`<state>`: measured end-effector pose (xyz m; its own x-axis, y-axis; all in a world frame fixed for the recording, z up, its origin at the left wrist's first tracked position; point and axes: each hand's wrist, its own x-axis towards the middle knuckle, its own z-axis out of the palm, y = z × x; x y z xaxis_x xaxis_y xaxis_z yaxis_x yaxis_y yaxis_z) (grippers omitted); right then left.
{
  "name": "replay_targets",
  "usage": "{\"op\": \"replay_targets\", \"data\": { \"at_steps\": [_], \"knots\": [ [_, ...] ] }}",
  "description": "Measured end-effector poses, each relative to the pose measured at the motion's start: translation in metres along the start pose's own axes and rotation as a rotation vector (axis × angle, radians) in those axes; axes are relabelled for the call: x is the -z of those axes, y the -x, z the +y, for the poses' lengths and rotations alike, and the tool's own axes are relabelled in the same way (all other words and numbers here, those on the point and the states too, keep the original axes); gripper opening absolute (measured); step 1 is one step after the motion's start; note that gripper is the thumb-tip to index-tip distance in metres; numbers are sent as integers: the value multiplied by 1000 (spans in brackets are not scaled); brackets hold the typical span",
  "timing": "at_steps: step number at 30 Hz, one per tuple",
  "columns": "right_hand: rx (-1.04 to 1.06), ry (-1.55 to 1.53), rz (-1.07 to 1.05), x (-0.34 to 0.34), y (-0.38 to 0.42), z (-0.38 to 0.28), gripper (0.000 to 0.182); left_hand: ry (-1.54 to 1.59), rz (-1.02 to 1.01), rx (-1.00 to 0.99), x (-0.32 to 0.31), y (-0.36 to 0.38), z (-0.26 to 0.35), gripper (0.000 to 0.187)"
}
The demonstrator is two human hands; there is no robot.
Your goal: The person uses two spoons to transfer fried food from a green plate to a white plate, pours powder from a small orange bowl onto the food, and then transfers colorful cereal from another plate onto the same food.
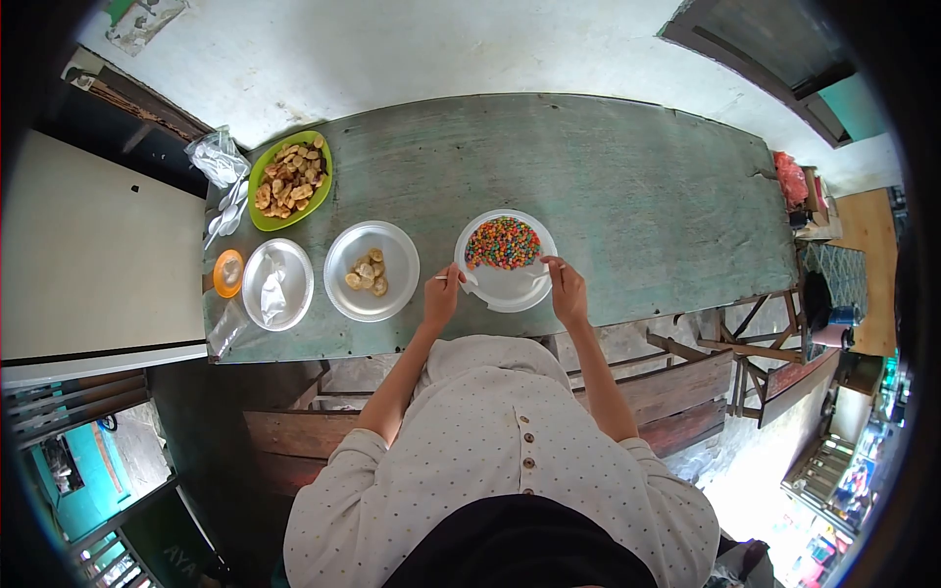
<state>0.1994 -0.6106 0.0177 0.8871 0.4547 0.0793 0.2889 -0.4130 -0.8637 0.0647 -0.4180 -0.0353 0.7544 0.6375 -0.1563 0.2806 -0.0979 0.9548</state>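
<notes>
A white plate with many small colourful pieces heaped on its far half lies on the green table. My left hand is closed at the plate's left edge, beside a small white piece that looks like a utensil. At the right edge, my right hand pinches a thin pale utensil that reaches over the plate. Left of them, a second white plate holds several round pale slices.
At the left stand a plate with a crumpled white item, an orange dish, a green plate of fried pieces, white spoons and plastic bags. A red bag lies at the far right. Wooden benches stand near me.
</notes>
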Motion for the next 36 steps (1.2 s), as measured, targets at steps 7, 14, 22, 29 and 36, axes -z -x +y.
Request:
{"op": "replay_targets", "data": {
  "at_steps": [7, 14, 22, 29, 36],
  "knots": [
    [108, -4, -75, -12, 22, 14, 22, 65, -99, 46, 1, 4, -8, 41],
    [23, 33, -111, -11, 17, 9, 20, 96, -153, 86, 4, 11, 8, 38],
    [98, 30, -177, -12, 14, 7, 21, -88, -235, -143, 3, 9, 7, 19],
    [117, 38, -185, -13, 16, 2, 22, -135, -228, -219, 1, 11, 1, 27],
    [134, 21, -231, -18, 20, 9, 21, -121, -222, -160, 7, 11, 7, 23]
  ]
}}
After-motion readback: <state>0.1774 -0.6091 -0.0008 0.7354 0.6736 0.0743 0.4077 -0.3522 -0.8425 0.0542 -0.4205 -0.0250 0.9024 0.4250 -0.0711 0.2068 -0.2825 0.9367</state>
